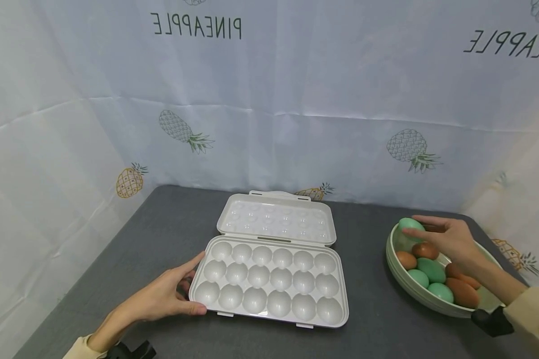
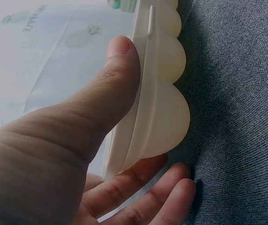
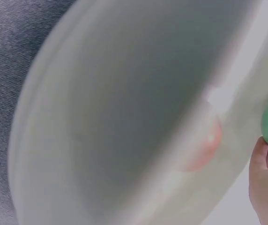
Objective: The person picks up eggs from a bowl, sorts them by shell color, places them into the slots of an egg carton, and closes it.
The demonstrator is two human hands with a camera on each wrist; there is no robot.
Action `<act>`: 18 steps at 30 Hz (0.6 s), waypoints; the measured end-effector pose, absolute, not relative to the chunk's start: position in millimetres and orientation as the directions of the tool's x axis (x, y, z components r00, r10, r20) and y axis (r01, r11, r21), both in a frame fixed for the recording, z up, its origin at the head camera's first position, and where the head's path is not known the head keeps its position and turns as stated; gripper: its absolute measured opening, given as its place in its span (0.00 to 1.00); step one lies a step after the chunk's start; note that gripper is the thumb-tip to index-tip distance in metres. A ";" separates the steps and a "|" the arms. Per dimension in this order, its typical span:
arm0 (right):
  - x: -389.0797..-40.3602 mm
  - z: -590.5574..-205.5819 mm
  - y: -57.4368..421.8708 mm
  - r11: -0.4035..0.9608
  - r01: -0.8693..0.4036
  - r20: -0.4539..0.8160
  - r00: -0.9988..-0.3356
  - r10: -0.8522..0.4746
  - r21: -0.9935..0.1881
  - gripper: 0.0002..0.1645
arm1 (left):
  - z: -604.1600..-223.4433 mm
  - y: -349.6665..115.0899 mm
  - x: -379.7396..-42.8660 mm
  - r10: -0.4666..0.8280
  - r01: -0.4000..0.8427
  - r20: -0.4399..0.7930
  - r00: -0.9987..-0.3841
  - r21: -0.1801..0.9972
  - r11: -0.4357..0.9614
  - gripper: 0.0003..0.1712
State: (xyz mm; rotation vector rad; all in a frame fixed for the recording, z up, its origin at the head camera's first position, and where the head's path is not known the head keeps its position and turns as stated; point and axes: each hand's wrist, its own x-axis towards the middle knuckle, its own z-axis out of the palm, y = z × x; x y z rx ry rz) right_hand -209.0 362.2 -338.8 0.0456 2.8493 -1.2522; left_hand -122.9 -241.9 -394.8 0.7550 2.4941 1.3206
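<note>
A white egg box [image 1: 343,286] lies with its hinged lid [image 1: 276,212] folded back away from me; its rows of round cups hold no eggs. At the box's left end my left hand [image 1: 159,295] grips the corner, the thumb along the front edge and the fingers round the side and beneath, as the left wrist view shows. My right hand [image 1: 453,242] pinches a green egg [image 1: 410,226] between thumb and fingers above the far left rim of a pale bowl [image 1: 397,279]. Several brown and green eggs [image 1: 431,270] lie in that bowl.
A dark grey cloth [image 1: 179,219] covers the table. Behind it hangs a pale curtain [image 1: 274,144] with pineapple prints. The bowl stands near the table's right edge, apart from the egg box. In the right wrist view the bowl wall [image 3: 40,140] blocks most of the picture.
</note>
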 end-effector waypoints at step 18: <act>-204.9 -318.6 332.2 0.555 -0.115 0.065 -0.992 -0.109 -0.824 0.32 | -395.2 -242.0 -123.6 0.540 0.319 0.020 -0.841 0.826 0.466 0.68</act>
